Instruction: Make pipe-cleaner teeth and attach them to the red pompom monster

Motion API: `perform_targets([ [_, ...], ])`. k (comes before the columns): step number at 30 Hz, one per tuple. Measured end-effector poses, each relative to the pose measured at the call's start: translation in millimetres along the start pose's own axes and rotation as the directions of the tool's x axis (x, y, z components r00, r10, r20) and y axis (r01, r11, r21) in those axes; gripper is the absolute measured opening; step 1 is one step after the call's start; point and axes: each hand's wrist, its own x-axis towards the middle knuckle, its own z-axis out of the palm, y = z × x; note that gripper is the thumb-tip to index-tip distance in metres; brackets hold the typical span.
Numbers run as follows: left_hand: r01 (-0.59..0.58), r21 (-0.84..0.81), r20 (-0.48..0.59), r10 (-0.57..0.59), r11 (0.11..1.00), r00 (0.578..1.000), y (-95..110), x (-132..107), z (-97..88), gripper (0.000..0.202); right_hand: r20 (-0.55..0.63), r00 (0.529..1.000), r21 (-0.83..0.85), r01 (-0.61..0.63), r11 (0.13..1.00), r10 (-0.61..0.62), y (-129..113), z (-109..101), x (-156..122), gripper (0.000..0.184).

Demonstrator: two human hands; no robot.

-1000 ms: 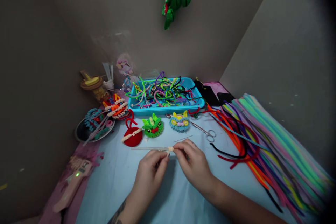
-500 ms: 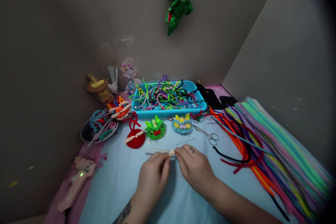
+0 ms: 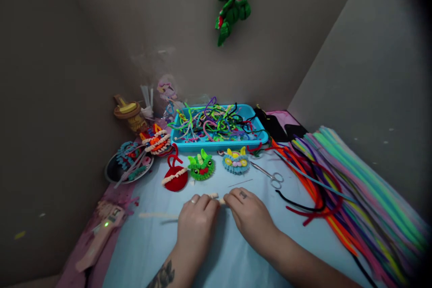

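My left hand [image 3: 197, 220] is closed, its fingers curled around a cream pipe cleaner [image 3: 157, 215]. A straight length of it sticks out to the left of that hand, over the blue cloth. Between the two hands a short cream piece shows, and a coiled-looking bit rises above the left fingertips. My right hand [image 3: 249, 211] pinches the other end of the cream piece; its fingertips hide the tip. Beyond my fingers are a red disc with a cream twisted strip [image 3: 175, 180], a green dragon-like face [image 3: 201, 165] and a blue-and-yellow face [image 3: 236, 162].
Scissors [image 3: 270, 175] and a thin metal rod [image 3: 240, 183] lie ahead of my hands. A blue tray [image 3: 219, 146] holds tangled pipe-cleaner scraps. Bundled pipe cleaners [image 3: 357, 175] spread along the right. At left are a metal bowl [image 3: 111, 173] and a pink glue gun [image 3: 97, 238].
My left hand has turned more knuckles-up and shifted slightly left. The cream strand at its left now reaches further out and lower. My right hand stays nearly in place, still pinching.
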Motion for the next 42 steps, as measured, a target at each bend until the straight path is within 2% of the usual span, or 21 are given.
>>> perform_targets([
  [6, -0.054, -0.101, -0.038, 0.05, 0.993, 0.998, -4, 3, -4.0, 0.015, 0.017, 0.999, 0.075, 0.026, 0.997, -0.028, 4, -2, 1, 0.023],
  [13, -0.076, -0.236, -0.072, 0.06, 0.969, 0.996, -3, 5, -6.8, 0.011, 0.009, 0.997, 0.148, 0.077, 0.986, -0.079, 12, -11, 3, 0.023],
  [18, -0.051, -0.304, -0.028, 0.045, 0.951, 0.999, -2, 8, -13.0, 0.018, 0.018, 0.993, 0.192, 0.113, 0.975, -0.119, 14, -15, 3, 0.026],
  [27, 0.021, -0.433, 0.044, -0.003, 0.901, 0.999, -4, 8, -14.6, 0.018, 0.032, 0.983, 0.276, 0.163, 0.947, -0.179, 15, -21, 5, 0.028],
  [31, 0.092, -0.575, 0.109, -0.035, 0.813, 0.993, -7, 10, -17.1, 0.017, 0.06, 0.979, 0.416, 0.152, 0.897, -0.193, 15, -29, 8, 0.026],
  [37, 0.187, -0.818, 0.228, 0.01, 0.544, 0.974, -8, 13, -25.9, 0.02, 0.134, 0.972, 0.597, 0.076, 0.798, -0.193, 13, -42, 9, 0.023],
  [42, 0.214, -0.863, 0.246, 0.01, 0.458, 0.969, -6, 11, -28.6, 0.02, 0.163, 0.973, 0.701, 0.001, 0.713, -0.162, 10, -47, 7, 0.02],
])
